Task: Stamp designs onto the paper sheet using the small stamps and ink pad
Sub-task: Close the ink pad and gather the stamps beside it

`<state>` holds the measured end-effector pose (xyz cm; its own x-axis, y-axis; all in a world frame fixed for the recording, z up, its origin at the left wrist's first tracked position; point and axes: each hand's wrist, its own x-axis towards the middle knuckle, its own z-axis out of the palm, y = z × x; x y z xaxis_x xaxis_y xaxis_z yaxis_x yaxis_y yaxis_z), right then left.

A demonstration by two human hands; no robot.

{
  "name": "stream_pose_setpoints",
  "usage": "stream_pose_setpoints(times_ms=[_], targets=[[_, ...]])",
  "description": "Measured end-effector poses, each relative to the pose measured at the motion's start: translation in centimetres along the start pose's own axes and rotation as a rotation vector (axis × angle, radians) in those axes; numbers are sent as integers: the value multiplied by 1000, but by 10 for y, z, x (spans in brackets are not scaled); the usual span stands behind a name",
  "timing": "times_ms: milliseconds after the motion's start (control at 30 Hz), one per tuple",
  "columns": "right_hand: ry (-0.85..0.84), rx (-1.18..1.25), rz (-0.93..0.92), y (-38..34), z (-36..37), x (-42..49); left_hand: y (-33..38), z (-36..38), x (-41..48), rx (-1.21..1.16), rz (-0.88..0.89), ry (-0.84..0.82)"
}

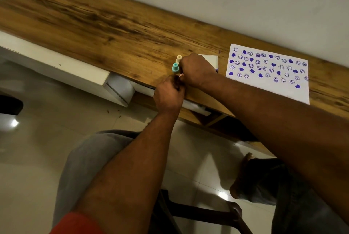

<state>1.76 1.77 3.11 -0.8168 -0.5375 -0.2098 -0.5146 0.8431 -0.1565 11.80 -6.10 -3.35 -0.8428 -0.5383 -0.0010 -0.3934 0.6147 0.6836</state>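
A white paper sheet (272, 82) lies on the wooden desk (105, 26) at the right, covered with several purple smiley and heart prints. A teal stamp (175, 67) and a cream stamp (179, 58) stand upright just left of my right hand (196, 71). My right hand curls over the white ink pad box (211, 59), hiding most of it. My left hand (168, 93) sits at the desk's front edge with curled fingers meeting the right hand's fingertips around a small pale thing, mostly hidden.
A white wall runs behind the desk. White drawer units (56, 71) hang under the desk at the left. Below are a glossy tiled floor, my grey-trousered knees, a bare foot (243, 173) and a dark chair frame (207, 213).
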Motion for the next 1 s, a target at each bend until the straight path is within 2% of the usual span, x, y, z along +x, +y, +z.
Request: stream_pose_setpoints(times_ms=[167, 267, 367, 433, 633, 767, 867, 1000], targets=[[-7, 11, 11, -3, 0, 1, 0, -1, 0, -2, 18, -18], [-10, 98, 19, 8, -2, -2, 0, -2, 0, 27, 15, -23], [124, 286, 103, 37, -9, -9, 1, -5, 5, 70, -9, 40], [198, 304, 167, 61, -13, -13, 1, -7, 10, 94, -14, 75], [96, 217, 143, 106, -10, -6, 2, -6, 5, -43, -86, 107], [37, 180, 98, 110, -2, 2, -1, 1, -14, -20, 38, 82], [67, 189, 88, 113, 1, 7, 2, 7, -16, 70, 173, 6], [61, 185, 78, 114, 4, 15, 7, 12, -13, 176, 236, -75]])
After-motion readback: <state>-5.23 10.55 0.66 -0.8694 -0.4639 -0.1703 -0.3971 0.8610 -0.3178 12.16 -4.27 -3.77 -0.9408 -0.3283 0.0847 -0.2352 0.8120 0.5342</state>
